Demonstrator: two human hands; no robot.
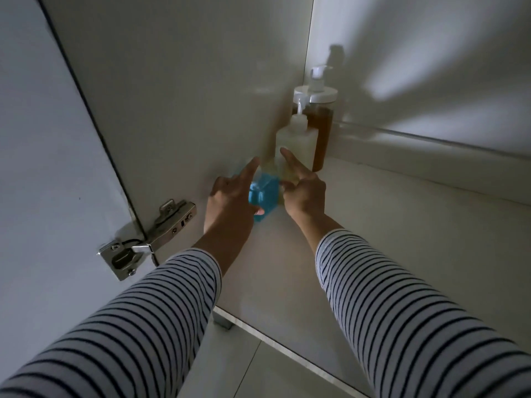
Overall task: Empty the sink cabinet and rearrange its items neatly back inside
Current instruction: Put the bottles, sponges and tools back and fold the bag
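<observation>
Inside the cabinet, a small clear bottle of blue liquid (pixel 264 193) stands on the white cabinet floor (pixel 402 239) against the left wall. My left hand (pixel 232 202) grips its left side, index finger pointing out. My right hand (pixel 303 193) holds the right side, where a yellowish bottle (pixel 283 170) shows blurred between the fingers; which bottle it grips I cannot tell. Behind them stand a white pump bottle (pixel 294 142) and a taller pump dispenser of brown liquid (pixel 323 130) in the back left corner.
The open cabinet door (pixel 43 168) hangs at the left on a metal hinge (pixel 143 239). The cabinet's front edge (pixel 287 349) runs across below my arms, with tiled floor beneath. The back wall (pixel 431 67) is close behind the bottles.
</observation>
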